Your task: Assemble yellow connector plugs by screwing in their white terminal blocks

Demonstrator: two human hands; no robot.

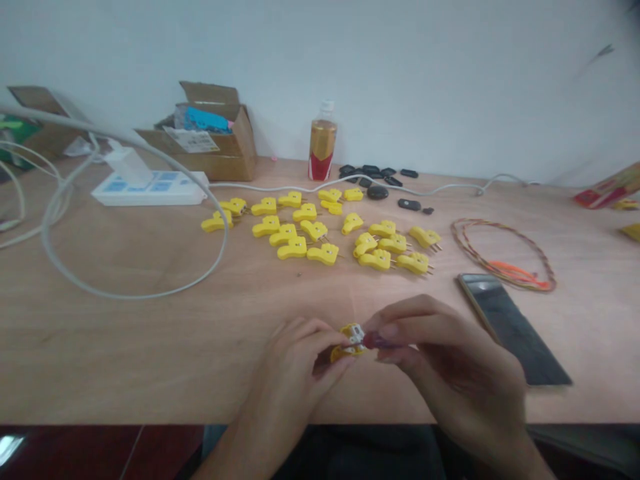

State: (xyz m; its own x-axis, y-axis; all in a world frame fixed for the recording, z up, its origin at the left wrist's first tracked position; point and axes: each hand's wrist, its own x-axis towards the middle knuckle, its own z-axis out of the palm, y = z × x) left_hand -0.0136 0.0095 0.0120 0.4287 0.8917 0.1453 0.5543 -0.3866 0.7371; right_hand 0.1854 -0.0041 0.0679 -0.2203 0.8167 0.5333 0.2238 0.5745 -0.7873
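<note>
Near the table's front edge, my left hand (300,353) is closed on a yellow electrical plug (336,355); white inner parts (356,333) show on its right side. Pinched in the fingers of my right hand (445,360) is a small screwdriver with a dark red handle (376,341). Its tip points left and meets the white part of the plug. My left fingers cover much of the plug. Beyond the hands, several more yellow plugs (376,259) lie in loose rows, many with their metal pins pointing right.
A phone (510,327) and a coiled twisted cord (537,248) lie at the right. Behind the plugs are a bottle (323,140) and several black pieces (377,192). A power strip (165,189), a looped white cable (135,297) and an open cardboard box (243,150) are at the left.
</note>
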